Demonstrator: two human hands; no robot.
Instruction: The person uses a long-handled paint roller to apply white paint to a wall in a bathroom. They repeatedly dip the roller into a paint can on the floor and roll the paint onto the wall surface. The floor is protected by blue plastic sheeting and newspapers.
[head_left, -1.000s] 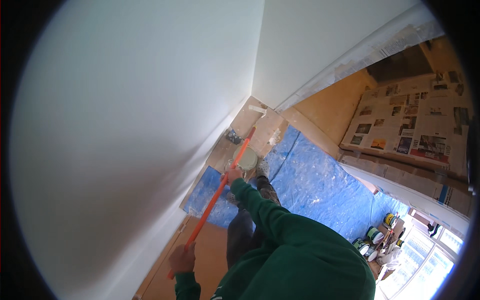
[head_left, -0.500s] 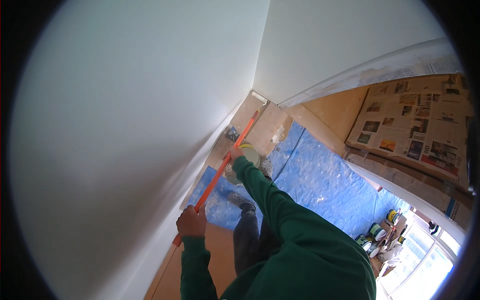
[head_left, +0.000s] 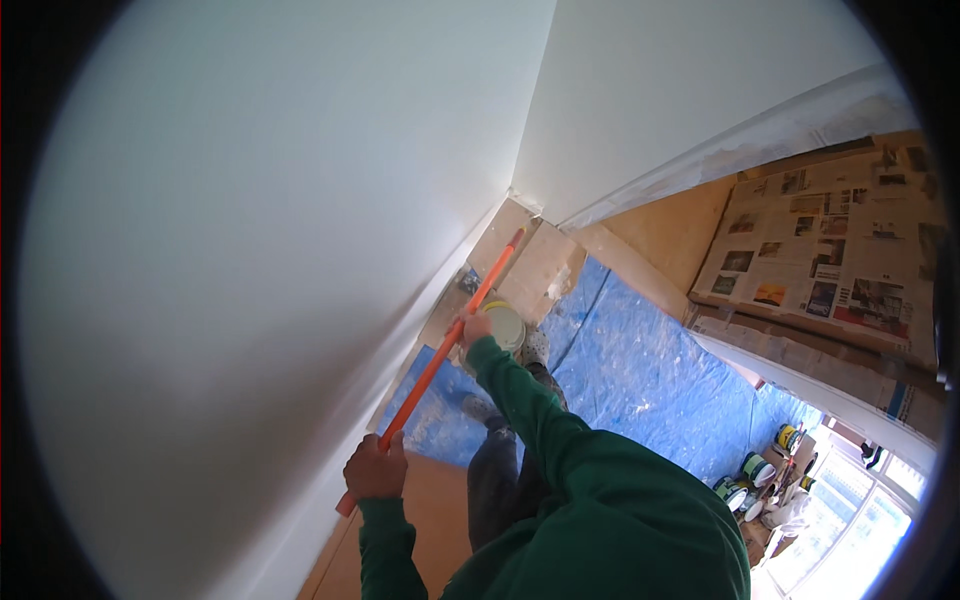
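Both my hands grip a long orange paint roller pole [head_left: 428,378], which slants up from the lower left toward the wall corner. My left hand [head_left: 376,468] is wrapped round it near its lower end. Farther along the shaft, my right hand [head_left: 475,328] closes on it beside a paint bucket [head_left: 505,328] with a pale lid or top. The pole's far tip is over the cardboard near the corner; the roller head is hard to make out there.
White walls [head_left: 250,200] meet ahead. A blue sheet [head_left: 650,360] and cardboard [head_left: 540,265] cover the floor round my feet. Newspaper [head_left: 820,250] covers a surface at the right. Several paint cans [head_left: 755,468] stand by a bright window [head_left: 850,510].
The pole and both hands have shifted slightly down in view, my left hand also a little left. The white roller head seen at the corner before shows far less now.
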